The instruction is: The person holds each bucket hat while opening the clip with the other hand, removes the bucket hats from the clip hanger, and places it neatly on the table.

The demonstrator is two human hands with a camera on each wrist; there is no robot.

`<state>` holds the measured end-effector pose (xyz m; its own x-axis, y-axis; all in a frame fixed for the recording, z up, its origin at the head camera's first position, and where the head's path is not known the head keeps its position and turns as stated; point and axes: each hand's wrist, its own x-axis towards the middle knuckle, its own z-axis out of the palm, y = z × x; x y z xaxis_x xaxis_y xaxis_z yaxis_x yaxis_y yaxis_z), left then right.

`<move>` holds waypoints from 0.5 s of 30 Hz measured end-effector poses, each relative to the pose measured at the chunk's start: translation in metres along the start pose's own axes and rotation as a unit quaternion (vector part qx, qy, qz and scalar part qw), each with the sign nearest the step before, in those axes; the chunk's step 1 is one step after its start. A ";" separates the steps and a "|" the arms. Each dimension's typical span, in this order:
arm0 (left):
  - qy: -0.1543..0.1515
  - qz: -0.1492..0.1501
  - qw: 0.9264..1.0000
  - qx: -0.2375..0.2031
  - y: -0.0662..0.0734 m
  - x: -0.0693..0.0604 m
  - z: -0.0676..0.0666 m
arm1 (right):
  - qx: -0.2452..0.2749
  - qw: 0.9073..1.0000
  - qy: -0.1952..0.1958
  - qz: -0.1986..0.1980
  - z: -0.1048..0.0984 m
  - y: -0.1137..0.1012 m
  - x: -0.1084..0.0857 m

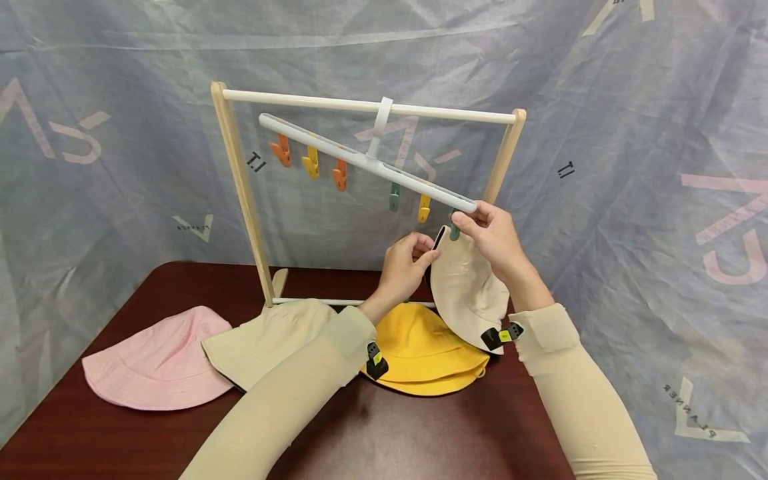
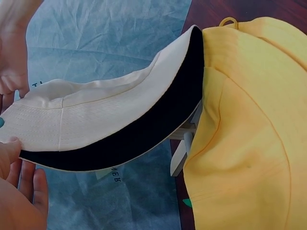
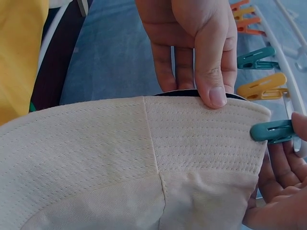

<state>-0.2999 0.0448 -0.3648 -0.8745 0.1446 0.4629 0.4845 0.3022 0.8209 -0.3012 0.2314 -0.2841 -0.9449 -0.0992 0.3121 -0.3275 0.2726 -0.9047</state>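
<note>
A cream bucket hat (image 1: 468, 283) with a dark lining hangs on edge at the right end of a white clip hanger (image 1: 414, 181). My left hand (image 1: 403, 268) pinches its brim, thumb on the cream side in the right wrist view and fingers behind. At the hanger's end my right hand (image 1: 499, 241) holds a green clip (image 3: 271, 131) between thumb and fingers. The clip's tip overlaps the corner of the brim; whether it bites the cloth I cannot tell. Other orange, yellow and green clips hang along the bar, such as a yellow clip (image 1: 424, 209).
The hanger hooks over the top rail (image 1: 300, 101) of a wooden-sided rack, tilted down to the right. On the dark red table (image 1: 384, 440) lie a pink hat (image 1: 162, 363), a pale beige hat (image 1: 282, 340) and yellow headwear (image 1: 420, 347). A grey printed sheet (image 1: 648, 267) hangs behind.
</note>
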 end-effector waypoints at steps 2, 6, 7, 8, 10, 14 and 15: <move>0.002 0.001 1.000 0.001 0.000 0.000 0.000 | 0.000 1.000 0.005 -0.002 0.001 0.000 0.000; 0.001 0.005 1.000 0.001 0.001 0.000 0.000 | -0.002 1.000 0.016 -0.002 0.003 -0.001 0.001; 0.001 0.006 1.000 0.000 0.001 0.000 0.000 | -0.001 1.000 0.018 -0.002 0.003 -0.002 0.001; 0.001 0.006 1.000 0.000 0.001 0.000 0.000 | -0.001 1.000 0.020 -0.002 0.003 -0.002 0.001; 0.002 0.006 1.000 0.001 0.001 0.000 0.000 | -0.001 1.000 0.023 -0.002 0.004 -0.002 0.001; 0.004 0.009 1.000 0.003 0.001 -0.001 0.000 | -0.001 1.000 0.027 0.000 0.005 -0.004 0.001; 0.004 0.010 1.000 0.003 0.001 -0.001 0.000 | -0.001 1.000 0.029 0.000 0.005 -0.004 0.001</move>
<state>-0.2986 0.0447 -0.3643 -0.8640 0.1428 0.4828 0.5024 0.3049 0.8091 -0.3010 0.2251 -0.2814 -0.9434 -0.0441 0.3286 -0.3277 0.2748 -0.9039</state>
